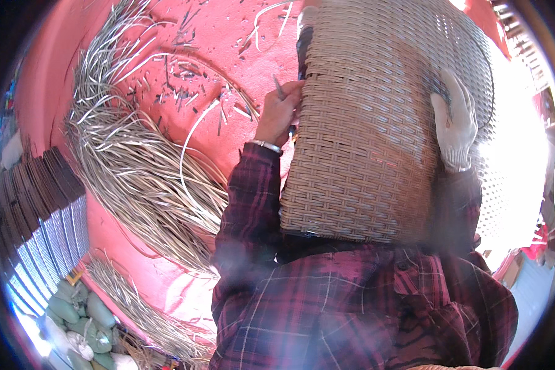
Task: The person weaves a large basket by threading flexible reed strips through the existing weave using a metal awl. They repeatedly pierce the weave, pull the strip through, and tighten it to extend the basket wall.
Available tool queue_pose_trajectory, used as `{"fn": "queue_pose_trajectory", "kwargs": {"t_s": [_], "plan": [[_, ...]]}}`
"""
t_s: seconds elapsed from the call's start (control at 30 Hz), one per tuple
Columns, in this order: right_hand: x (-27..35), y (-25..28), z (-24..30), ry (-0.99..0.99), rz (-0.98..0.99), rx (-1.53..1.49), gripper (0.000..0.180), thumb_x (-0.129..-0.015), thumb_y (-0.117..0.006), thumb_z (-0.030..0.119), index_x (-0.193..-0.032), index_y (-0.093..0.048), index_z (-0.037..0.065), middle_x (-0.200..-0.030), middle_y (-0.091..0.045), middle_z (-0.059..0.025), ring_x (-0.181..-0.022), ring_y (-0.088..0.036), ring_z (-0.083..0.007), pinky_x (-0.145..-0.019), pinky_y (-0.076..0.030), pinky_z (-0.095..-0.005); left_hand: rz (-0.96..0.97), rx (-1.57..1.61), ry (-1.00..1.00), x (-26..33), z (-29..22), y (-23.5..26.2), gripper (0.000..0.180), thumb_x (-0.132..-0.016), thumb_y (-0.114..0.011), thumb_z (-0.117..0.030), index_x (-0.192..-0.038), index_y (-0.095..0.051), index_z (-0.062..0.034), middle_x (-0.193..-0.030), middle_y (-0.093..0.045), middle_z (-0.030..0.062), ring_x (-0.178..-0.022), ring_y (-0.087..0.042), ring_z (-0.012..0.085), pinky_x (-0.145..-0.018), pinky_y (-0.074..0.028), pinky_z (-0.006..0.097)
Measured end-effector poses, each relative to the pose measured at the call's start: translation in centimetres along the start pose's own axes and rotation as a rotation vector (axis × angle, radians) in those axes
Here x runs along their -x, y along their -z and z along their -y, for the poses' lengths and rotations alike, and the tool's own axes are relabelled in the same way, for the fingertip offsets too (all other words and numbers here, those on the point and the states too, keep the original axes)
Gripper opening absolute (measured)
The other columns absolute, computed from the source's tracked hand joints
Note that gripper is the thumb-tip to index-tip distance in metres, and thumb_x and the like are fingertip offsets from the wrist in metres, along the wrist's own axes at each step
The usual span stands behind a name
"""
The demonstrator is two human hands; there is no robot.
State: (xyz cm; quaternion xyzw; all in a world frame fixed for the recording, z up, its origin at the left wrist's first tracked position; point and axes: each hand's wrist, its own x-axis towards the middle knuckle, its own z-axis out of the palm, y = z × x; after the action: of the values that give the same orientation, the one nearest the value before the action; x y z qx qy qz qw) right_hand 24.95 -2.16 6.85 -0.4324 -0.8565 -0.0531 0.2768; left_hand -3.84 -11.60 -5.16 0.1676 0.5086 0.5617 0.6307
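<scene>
- Centrally, the brown wicker panel (pixel 364 142) is set before the torso, its long axis pointed away from the body.
- A pointed grey tool (pixel 279 87) is clamped in the left grip (pixel 279 116), fingertips partly hidden by the panel's edge.
- The gloved right grip (pixel 456 120) is laid flat on the weave.
- Leftward, pale strands (pixel 139 163) and dark scraps (pixel 182 73) are strewn over red sheeting (pixel 279 57).

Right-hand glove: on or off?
On: the pale glove covers the right hand, its ribbed cuff at the wrist.
</scene>
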Motion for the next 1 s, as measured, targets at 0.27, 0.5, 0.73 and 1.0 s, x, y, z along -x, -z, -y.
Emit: {"fn": "queue_pose_trajectory", "kwargs": {"t_s": [0.27, 0.5, 0.73, 1.0], "plan": [[0.5, -0.7, 0.8, -0.139, 0.189, -0.099, 0.029, -0.085, -0.065, 0.005, -0.114, -0.065, 0.003, -0.111, -0.066, -0.0122, -0.106, -0.062, -0.025, -0.093, -0.047, -0.0328, -0.016, 0.098, 0.005, -0.4, 0.1, -1.2, 0.035, -0.082, -0.044, 0.002, -0.111, -0.062, 0.0102, -0.095, -0.067, 0.0112, -0.081, -0.063, 0.0167, -0.074, -0.051, 0.026], [1.2, -2.7, 0.0, -0.135, 0.223, -0.074, 0.027, -0.085, -0.065, 0.006, -0.112, -0.066, 0.004, -0.11, -0.067, -0.0115, -0.103, -0.062, -0.0248, -0.092, -0.047, -0.0331, -0.127, -0.214, -0.185, -0.9, 1.0, -1.3, 0.034, -0.086, -0.046, -0.001, -0.113, -0.065, 0.0055, -0.104, -0.068, 0.0084, -0.095, -0.062, 0.014, -0.087, -0.047, 0.025], [1.1, -2.5, 0.3, -0.15, 0.214, -0.054, 0.027, -0.084, -0.066, 0.005, -0.111, -0.066, 0.004, -0.109, -0.067, -0.011, -0.102, -0.062, -0.0254, -0.09, -0.048, -0.0338, -0.14, -0.132, -0.236, -1.3, 2.1, -1.0, 0.029, -0.091, -0.049, -0.002, -0.113, -0.064, 0.0059, -0.102, -0.069, 0.0082, -0.093, -0.063, 0.0137, -0.085, -0.048, 0.026], [0.8, -1.9, 2.0, 0.055, 0.223, -0.244, 0.025, -0.08, -0.069, 0.006, -0.105, -0.066, 0.007, -0.106, -0.066, -0.0095, -0.098, -0.062, -0.0254, -0.083, -0.05, -0.0373, -0.107, -0.406, -0.154, -1.1, -0.5, -0.2, 0.027, -0.095, -0.058, -0.015, -0.115, -0.065, 0.0012, -0.095, -0.068, 0.0031, -0.081, -0.059, 0.0074, -0.068, -0.048, 0.021]]}}
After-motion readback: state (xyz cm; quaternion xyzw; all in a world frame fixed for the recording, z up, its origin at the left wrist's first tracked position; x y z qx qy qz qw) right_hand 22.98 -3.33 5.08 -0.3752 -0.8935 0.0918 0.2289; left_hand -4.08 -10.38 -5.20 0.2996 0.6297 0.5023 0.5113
